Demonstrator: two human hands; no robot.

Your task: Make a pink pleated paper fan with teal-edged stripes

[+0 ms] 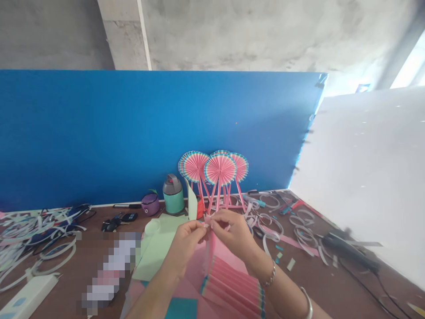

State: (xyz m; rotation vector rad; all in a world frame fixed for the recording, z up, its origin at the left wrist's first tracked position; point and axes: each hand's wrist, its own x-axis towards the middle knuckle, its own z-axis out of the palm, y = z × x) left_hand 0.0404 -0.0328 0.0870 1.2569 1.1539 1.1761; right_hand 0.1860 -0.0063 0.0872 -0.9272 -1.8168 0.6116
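My left hand [189, 239] and my right hand [234, 232] meet in the middle, fingertips pinched close together. Between them is the upper end of a narrow pink paper strip [210, 254], with a small whitish bit at the fingertips too tiny to name. The strip runs down toward a pleated pink paper [234, 290] with blue-and-cream edges, lying below my hands. Under it are flat pink sheets and a teal piece [181, 309]. Just left of my hands lie pale green sheets [154, 252]. Finished round pink fans [220, 170] stand upright on pink sticks beyond my fingers.
A green-grey flask [173, 197] and a purple pot [150, 204] stand by the blue partition [139, 133]. Keys [113, 222] lie left. Curled white strips [303, 232] litter the right, near a black corded tool [350, 252]. A white power strip [29, 297] sits front left.
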